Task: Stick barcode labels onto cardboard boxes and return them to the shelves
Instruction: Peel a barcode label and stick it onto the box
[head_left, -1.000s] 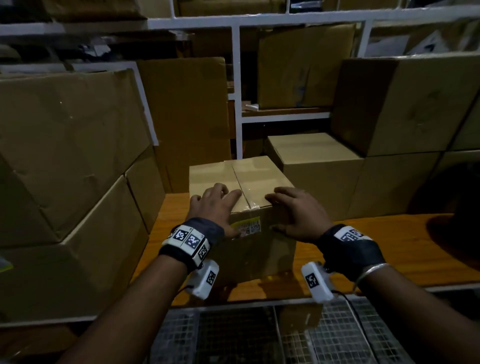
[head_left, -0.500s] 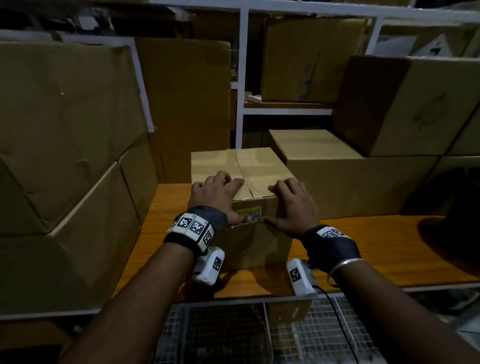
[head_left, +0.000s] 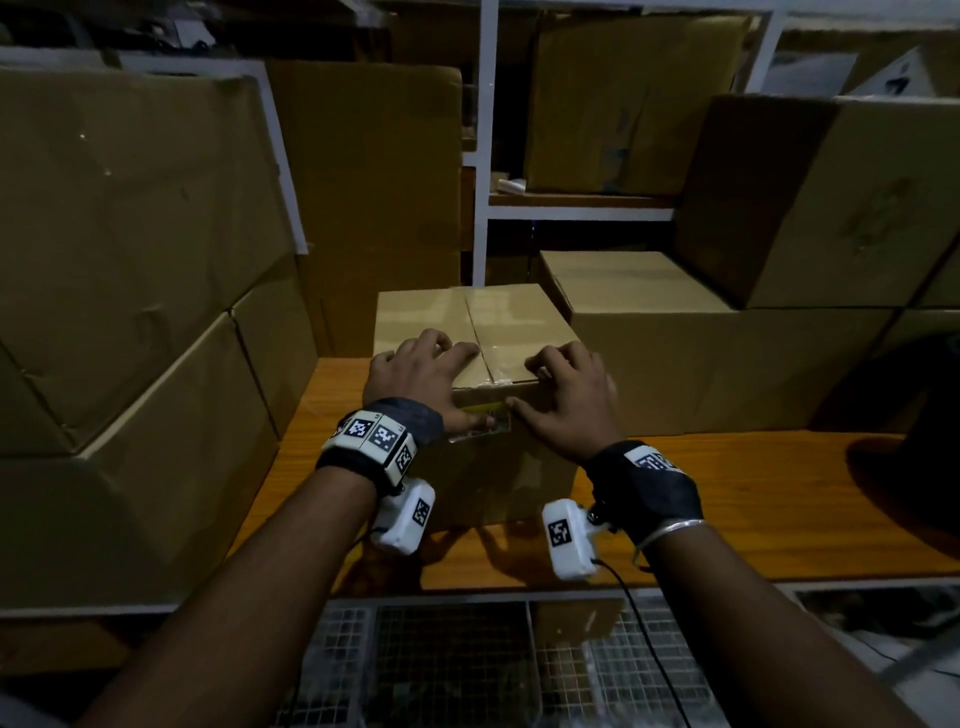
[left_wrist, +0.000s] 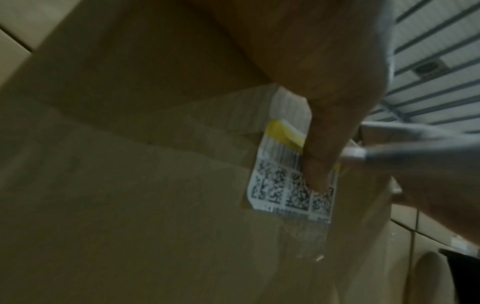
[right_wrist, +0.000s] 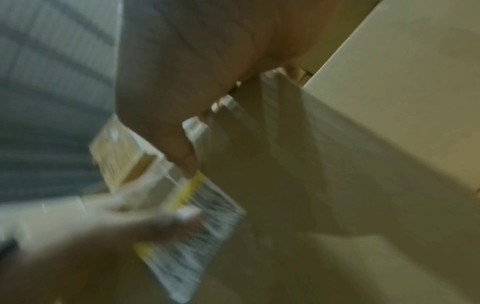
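A small taped cardboard box stands on the wooden shelf board, between bigger boxes. A barcode label with a yellow stripe sticks to its front face, just under the top edge. My left hand has its fingers curled on the box top, and its thumb presses on the label. My right hand grips the same top front edge, its thumb touching the label's yellow end. The right wrist view is blurred.
Large cardboard boxes are stacked close on the left, and a low box stands tight on the right with another box on it. A white shelf upright stands behind. Wire mesh lies below the shelf edge.
Both hands have drawn in along the box's front edge and curled their fingers. The right thumb has come in to the label. The box has stayed in place.
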